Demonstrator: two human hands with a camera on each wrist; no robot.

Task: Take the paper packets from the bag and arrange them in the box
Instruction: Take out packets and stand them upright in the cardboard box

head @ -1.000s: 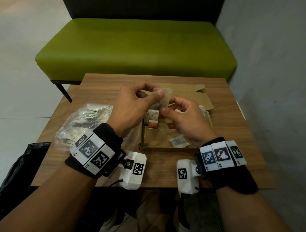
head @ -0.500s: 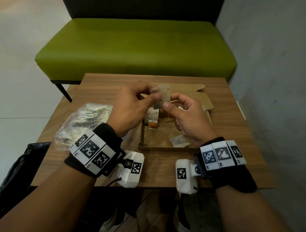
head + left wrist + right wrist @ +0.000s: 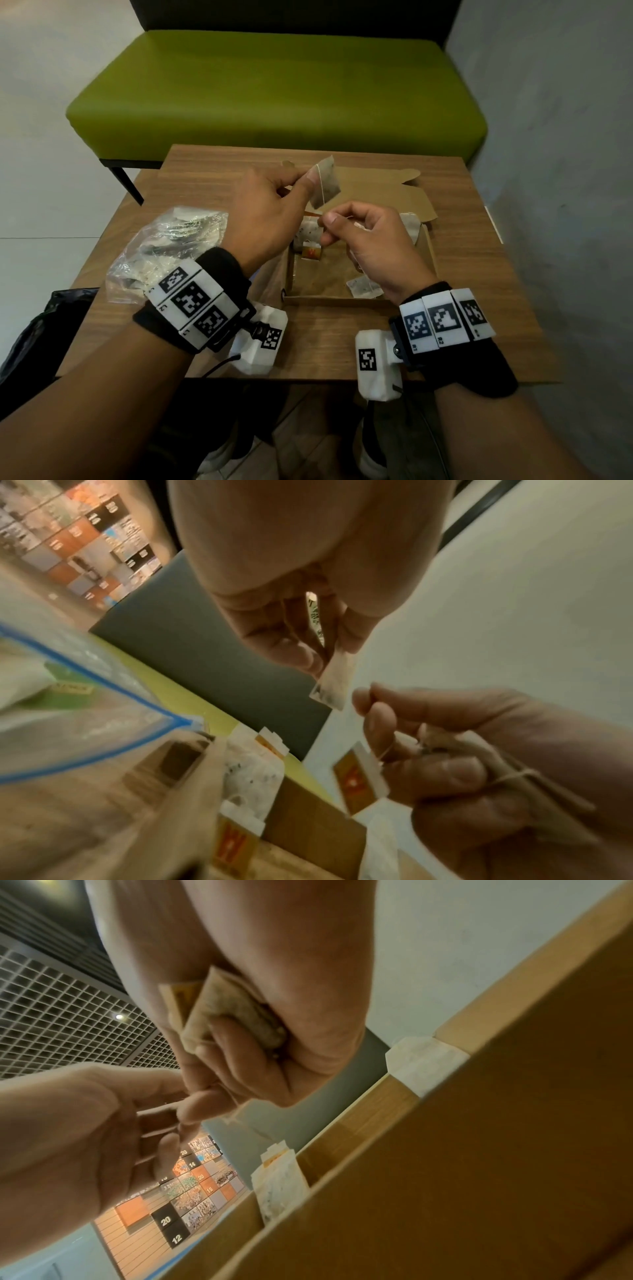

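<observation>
My left hand (image 3: 308, 180) pinches a small paper packet (image 3: 325, 185) by its corner, lifted above the open cardboard box (image 3: 329, 300). A thin string runs from it down to my right hand (image 3: 327, 222), whose thumb and forefinger pinch the string. In the left wrist view an orange tag (image 3: 359, 780) hangs below that pinch. The right wrist view shows a second packet (image 3: 232, 1015) gripped in my right hand's curled fingers. Loose packets lie in the box at the far left (image 3: 308, 234), near right (image 3: 363, 287) and far right (image 3: 411, 222). The clear plastic bag (image 3: 164, 246) lies left of the box.
The box's lid flap (image 3: 394, 192) lies flat behind it on the wooden table (image 3: 342, 342). A green bench (image 3: 274, 85) stands beyond the table and a grey wall (image 3: 565, 171) on the right. A dark bag (image 3: 34, 342) sits on the floor at the left.
My left hand has raised its packet up and away from the right hand. The hands have drawn apart, and the string now stretches between them.
</observation>
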